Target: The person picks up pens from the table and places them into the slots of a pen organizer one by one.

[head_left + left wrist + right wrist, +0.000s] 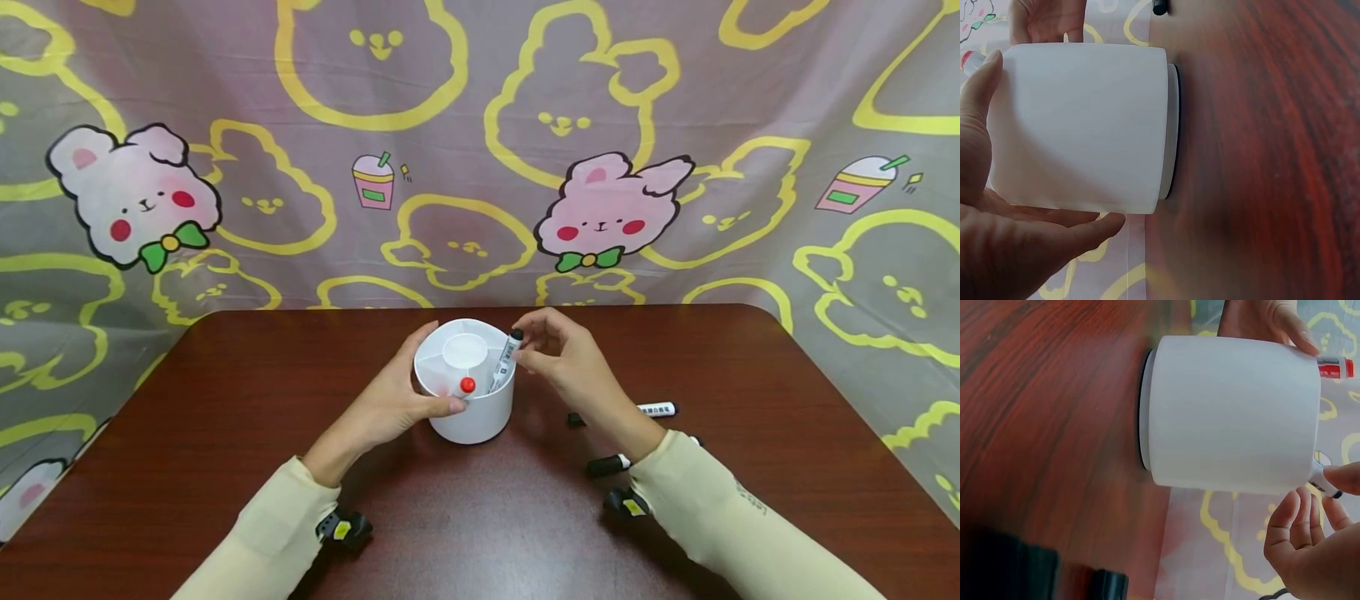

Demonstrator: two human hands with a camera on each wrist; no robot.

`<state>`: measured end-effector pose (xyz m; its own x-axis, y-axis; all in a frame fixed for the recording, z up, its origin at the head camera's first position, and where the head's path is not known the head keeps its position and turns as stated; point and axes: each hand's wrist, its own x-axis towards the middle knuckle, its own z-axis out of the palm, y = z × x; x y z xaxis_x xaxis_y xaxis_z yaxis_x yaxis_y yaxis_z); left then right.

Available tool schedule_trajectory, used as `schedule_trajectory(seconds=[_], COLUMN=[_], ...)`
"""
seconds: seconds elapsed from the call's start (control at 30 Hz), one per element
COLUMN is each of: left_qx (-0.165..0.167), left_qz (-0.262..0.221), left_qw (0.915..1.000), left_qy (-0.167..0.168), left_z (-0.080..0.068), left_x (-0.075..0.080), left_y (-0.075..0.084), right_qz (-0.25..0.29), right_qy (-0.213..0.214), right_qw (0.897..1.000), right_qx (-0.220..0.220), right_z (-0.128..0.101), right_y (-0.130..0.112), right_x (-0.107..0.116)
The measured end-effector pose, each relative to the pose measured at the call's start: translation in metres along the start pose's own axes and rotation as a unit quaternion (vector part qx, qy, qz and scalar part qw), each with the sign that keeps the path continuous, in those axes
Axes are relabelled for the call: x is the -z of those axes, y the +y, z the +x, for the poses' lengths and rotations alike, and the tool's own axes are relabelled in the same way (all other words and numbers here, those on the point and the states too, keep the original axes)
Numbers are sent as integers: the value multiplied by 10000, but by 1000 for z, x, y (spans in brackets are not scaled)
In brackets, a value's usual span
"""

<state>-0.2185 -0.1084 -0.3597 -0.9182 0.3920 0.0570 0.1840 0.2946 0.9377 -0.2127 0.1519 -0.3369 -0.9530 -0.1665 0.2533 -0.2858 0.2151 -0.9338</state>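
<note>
A round white pen holder (471, 421) with several compartments stands on the table. My left hand (386, 392) grips it from the left, thumb over the front rim and fingers round the far side; the left wrist view shows its smooth wall (1085, 125) between thumb and fingers. A red-capped marker (467, 386) pokes out near that thumb. At the right rim, my right hand (570, 358) pinches a black-capped whiteboard marker (506, 358) near its cap. This marker leans with its lower end inside a compartment. In the right wrist view, the thumb lies against the marker (1324, 481).
Right of the holder, partly under my right forearm, lie a white marker (658, 409) and another black-capped marker (607, 465). The dark brown table (225, 433) meets a patterned cloth backdrop (465, 167) behind it.
</note>
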Motion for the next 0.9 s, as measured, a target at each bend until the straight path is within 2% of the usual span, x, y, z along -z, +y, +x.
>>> schedule_trajectory(seconds=[0.3, 0.53, 0.9], left_qx=[18, 50, -95], left_qz=[344, 113, -285], left_qw=[9994, 9999, 9991], left_qy=[47, -120, -285], left_z=[-1, -1, -2], left_x=[5, 10, 16], left_y=[1, 2, 1], right_qz=[-116, -386, -1418], right_qy=[6, -51, -217], right_qw=[9997, 9982, 9868], right_qx=[-231, -458, -750], right_z=[-9, -23, -48], right_y=[0, 1, 10], right_x=[28, 61, 113])
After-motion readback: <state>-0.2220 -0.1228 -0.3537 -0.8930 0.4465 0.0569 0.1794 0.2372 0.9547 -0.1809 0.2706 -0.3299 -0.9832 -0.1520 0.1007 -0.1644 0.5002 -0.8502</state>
